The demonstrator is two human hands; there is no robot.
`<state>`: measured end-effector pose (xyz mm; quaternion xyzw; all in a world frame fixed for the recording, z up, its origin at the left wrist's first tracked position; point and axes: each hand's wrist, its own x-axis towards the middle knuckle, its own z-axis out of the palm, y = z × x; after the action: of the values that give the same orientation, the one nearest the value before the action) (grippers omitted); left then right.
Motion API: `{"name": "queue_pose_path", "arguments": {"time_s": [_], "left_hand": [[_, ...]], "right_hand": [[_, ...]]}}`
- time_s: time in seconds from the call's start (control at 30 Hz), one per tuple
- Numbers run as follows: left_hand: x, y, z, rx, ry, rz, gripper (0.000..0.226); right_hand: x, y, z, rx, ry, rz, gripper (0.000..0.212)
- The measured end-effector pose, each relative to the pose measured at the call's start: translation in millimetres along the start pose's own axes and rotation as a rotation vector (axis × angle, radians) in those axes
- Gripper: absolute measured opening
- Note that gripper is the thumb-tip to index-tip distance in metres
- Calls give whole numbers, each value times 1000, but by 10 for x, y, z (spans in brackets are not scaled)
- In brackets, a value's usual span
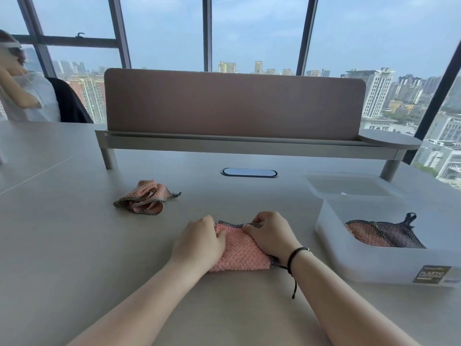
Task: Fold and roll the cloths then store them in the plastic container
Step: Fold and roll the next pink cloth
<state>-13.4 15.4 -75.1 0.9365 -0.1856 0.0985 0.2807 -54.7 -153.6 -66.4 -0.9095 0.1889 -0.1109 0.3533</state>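
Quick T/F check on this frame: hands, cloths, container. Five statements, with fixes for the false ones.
1. Both hands grip the same pink cloth. True: left hand and right hand pinch its far edge.
2. The plastic container is empty. False: one cloth in the container already lies there.
3. A crumpled cloth lies on the table, left of the hands. True.
4. The container's lid is on. False: the lid lies behind the open container.
5. The left wrist wears a black cord. False: the black cord is on the right wrist.
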Motion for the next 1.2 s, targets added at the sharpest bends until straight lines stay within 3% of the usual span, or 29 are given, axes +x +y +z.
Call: {"name": "queue_pose_path", "arguments": {"time_s": [0.13,0.33,0.47,0.53,0.6,0.7,0.77,0.83,0.97,1.1,1.2], "left_hand": [[-63,-3,-27,-10,46,40,25],[-179,-86,-101,-19,117,158,29],[-254,-102,-141,30,192,343,23],[-274,-70,-165,31,105,463,31],[-299,-35,-168,99,-114,507,52],[-361,-23,-130,248,-393,487,73],[-393,-40,-109,285,-465,447,89],[-399,-63,-88,316,-484,448,94],[-392,-88,-41,330,-499,432,92],[-383,-110,-69,310,-504,421,103],[-330,-171,-104,228,-493,455,93]], "right_hand": [[-2,-31,4,-15,-8,39,28],[-119,-10,-121,184,-66,77,64],[-300,42,-191,279,88,22,66],[-365,73,-208,229,171,-17,60],[-415,132,-182,132,212,-79,51],[-515,196,-113,-98,262,-330,36],[-589,153,-83,-229,198,-533,41],[-649,86,-40,-338,24,-633,56],[-683,89,-10,-466,-293,-518,85],[-667,130,-62,-550,-336,-495,91],[-637,164,-66,-567,-338,-495,87]]}}
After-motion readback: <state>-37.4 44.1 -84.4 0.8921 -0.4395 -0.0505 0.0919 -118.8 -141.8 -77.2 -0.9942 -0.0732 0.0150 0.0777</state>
